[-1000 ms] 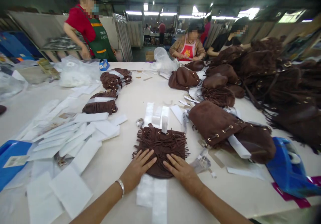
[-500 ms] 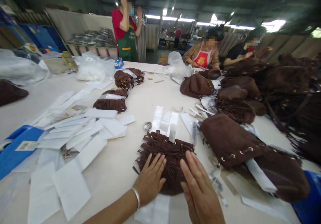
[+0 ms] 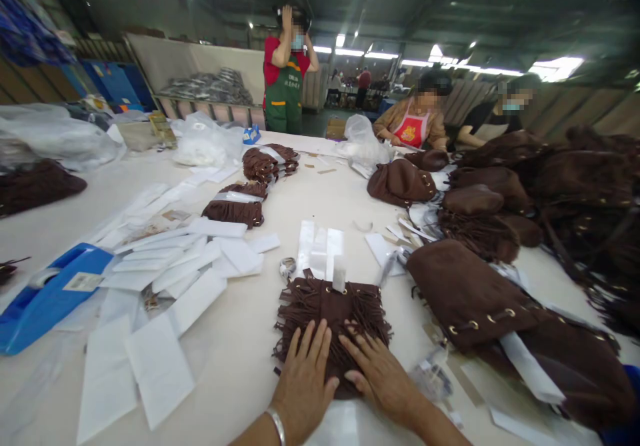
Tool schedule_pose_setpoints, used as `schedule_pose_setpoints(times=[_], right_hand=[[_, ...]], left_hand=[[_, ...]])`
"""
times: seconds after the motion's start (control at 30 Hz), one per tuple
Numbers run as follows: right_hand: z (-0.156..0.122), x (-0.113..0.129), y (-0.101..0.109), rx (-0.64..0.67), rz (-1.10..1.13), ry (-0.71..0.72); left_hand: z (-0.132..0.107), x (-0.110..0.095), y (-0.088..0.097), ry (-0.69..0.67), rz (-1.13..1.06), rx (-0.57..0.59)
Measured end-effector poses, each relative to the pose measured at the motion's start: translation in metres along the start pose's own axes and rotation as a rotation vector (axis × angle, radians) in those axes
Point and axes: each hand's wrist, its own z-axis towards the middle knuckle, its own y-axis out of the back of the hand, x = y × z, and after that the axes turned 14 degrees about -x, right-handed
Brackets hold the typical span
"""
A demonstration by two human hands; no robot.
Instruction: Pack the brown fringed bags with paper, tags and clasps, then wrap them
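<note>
A brown fringed bag (image 3: 335,309) lies flat on the table in front of me, gold eyelets along its upper edge. My left hand (image 3: 306,376) rests palm down on its lower left part, fingers stretched out. On the lower right part lies my right hand (image 3: 377,369), also flat with fingers spread. White paper strips (image 3: 320,249) stick out beyond the bag's top edge, and one narrow strip stands up over the eyelets. A small clear packet (image 3: 287,268) sits by its upper left corner.
Folded white sheets (image 3: 170,266) and a blue tape dispenser (image 3: 60,293) lie to the left. Bundled fringed pieces (image 3: 235,206) are farther back. Brown drawstring bags (image 3: 465,293) pile up on the right. Co-workers (image 3: 287,79) are across the table, with plastic bags (image 3: 207,143) near its far edge.
My right hand has come down from its raised, edge-on pose to lie flat on the bag. My left hand stays on the bag. The view has shifted slightly left.
</note>
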Motion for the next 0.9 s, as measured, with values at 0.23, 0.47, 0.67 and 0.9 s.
schedule_pose_setpoints(times=[0.23,0.47,0.67,0.9], right_hand=[[0.041,0.065,0.038,-0.312,0.197,-0.276],[0.052,0.084,-0.029,-0.176,0.172,-0.223],[-0.001,-0.008,-0.003,-0.126,-0.346,-0.552],[0.025,0.005,0.059,-0.331,-0.286,-0.76]], left_hand=[[-0.006,0.003,-0.006,0.078,-0.071,-0.061],[-0.014,0.006,-0.019,0.128,-0.159,-0.155],[-0.005,0.002,-0.001,0.138,-0.157,-0.102],[-0.009,0.004,-0.005,0.08,-0.09,-0.1]])
